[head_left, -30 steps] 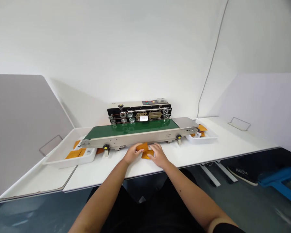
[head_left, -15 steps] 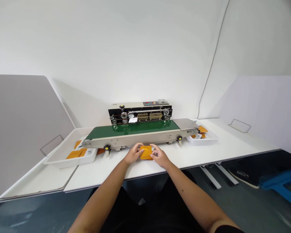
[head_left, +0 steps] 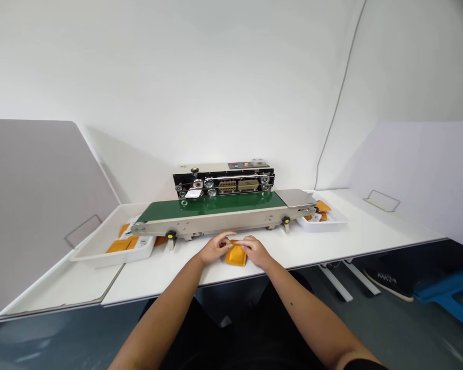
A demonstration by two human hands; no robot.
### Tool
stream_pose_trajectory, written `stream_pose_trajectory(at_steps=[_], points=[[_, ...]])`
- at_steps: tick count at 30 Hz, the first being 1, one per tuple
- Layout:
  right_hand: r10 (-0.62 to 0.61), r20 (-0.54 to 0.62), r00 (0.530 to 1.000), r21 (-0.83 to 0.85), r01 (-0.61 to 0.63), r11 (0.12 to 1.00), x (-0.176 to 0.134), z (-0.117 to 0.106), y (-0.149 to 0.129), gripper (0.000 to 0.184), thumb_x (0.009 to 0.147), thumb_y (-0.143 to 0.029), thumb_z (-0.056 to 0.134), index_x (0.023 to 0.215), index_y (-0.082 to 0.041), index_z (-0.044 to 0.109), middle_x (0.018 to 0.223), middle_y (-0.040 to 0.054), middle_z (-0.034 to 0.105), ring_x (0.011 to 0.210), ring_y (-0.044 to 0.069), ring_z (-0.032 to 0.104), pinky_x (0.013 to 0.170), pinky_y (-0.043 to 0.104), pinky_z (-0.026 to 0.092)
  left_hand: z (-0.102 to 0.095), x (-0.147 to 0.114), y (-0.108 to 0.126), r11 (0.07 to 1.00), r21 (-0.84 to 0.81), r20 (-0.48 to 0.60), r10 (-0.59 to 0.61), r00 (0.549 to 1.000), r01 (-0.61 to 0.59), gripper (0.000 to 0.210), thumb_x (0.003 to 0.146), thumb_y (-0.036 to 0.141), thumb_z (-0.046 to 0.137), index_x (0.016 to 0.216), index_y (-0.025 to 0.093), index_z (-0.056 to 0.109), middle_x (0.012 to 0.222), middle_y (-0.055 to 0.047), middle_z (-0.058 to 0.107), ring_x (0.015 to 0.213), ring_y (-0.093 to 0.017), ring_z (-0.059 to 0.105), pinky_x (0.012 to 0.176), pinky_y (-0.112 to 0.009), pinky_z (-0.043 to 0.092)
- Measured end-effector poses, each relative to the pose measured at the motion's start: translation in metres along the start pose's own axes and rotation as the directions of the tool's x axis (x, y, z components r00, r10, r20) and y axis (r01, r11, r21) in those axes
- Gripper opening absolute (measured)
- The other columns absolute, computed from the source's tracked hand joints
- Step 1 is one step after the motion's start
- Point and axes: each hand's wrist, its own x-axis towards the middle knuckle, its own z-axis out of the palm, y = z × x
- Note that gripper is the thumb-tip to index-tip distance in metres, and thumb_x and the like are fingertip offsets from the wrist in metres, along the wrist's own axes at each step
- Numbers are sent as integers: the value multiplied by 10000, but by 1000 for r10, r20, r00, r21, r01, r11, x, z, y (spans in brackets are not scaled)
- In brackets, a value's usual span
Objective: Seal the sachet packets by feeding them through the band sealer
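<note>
A small orange pouch [head_left: 236, 256] is held low over the white table near its front edge, its lower part facing me. My left hand [head_left: 213, 250] pinches the upper left of the pouch between thumb and fingers, with the index finger stretched along the top. At the upper right, my right hand [head_left: 256, 252] has its fingers closed on the top edge. The exact fingertip contact is partly hidden. Just beyond the hands stands a band sealing machine [head_left: 224, 181], where a white packet [head_left: 193, 193] sits at the rollers above the green conveyor belt [head_left: 212, 204].
On the left, a white tray [head_left: 96, 261] holds several orange pouches, partly under the conveyor's end. Another white tray [head_left: 337, 224] with orange pouches is behind the conveyor's right end. Grey panels [head_left: 34, 205] flank the table. A blue stool [head_left: 451, 288] stands on the floor.
The pouch has come down towards me, and both hands have shifted from its sides to its top edge. The white packet has travelled left along the sealing machine.
</note>
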Motion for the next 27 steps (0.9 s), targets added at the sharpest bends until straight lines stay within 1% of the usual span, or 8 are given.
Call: stream_pose_trajectory(at_steps=[4,8,16,18,20,23,25,27], points=[[44,-22,999,27,-43,999,0,1,0,303,926,-212,503,1082,-258,758,933,49,660,956,197,601,901,344,480,0,1,-1,997,72,17,-29,999,28,379,854,451,681,1076,144,664,663,20,578,595,-106,496,569,-214,375],[76,-54,996,77,-71,994,-1,4,5,269,913,-239,523,1056,-232,751,1000,55,680,971,190,620,916,337,481,-1,2,-4,998,42,-16,-54,998,54,361,825,477,705,946,147,622,575,56,528,488,-74,430,487,-187,316],[102,-77,992,88,-95,992,-2,6,4,279,899,-288,527,1065,-218,740,1067,65,698,1006,200,634,913,337,487,1,1,-3,992,-59,-94,-113,989,108,441,748,519,765,887,189,507,523,78,550,400,-75,455,411,-168,337],[111,-72,991,54,-107,993,-3,6,0,298,886,-299,548,1106,-217,731,1056,65,705,954,201,641,868,330,497,0,1,-3,992,-67,-99,-113,989,107,434,753,508,766,891,189,506,524,79,552,401,-74,464,412,-164,342],[133,-3,991,-11,-133,991,-4,2,-7,331,867,-299,577,1156,-223,720,977,52,720,840,189,644,795,317,500,-1,1,-4,992,-70,-98,-110,989,104,424,769,502,754,908,189,504,535,77,557,407,-77,478,416,-164,352],[150,202,968,-87,-135,987,4,-19,-20,322,837,-288,616,1130,-233,739,813,18,718,684,161,613,689,285,478,-3,1,-4,994,-66,-121,-92,988,84,435,790,512,725,974,193,492,602,55,609,422,-79,494,420,-168,366],[168,319,933,-62,-157,986,18,-45,-30,307,825,-301,637,1100,-225,749,729,6,700,606,145,590,615,262,461,-5,2,-4,996,-58,-155,-75,985,67,449,800,519,707,1015,191,486,662,29,649,435,-76,500,428,-169,369],[213,334,918,33,-237,971,39,-78,-36,338,814,-326,659,1118,-201,736,676,3,679,542,129,567,545,240,445,-7,3,-3,997,-53,-180,-64,982,56,450,810,523,690,1031,187,488,695,11,667,449,-75,506,440,-170,372]])
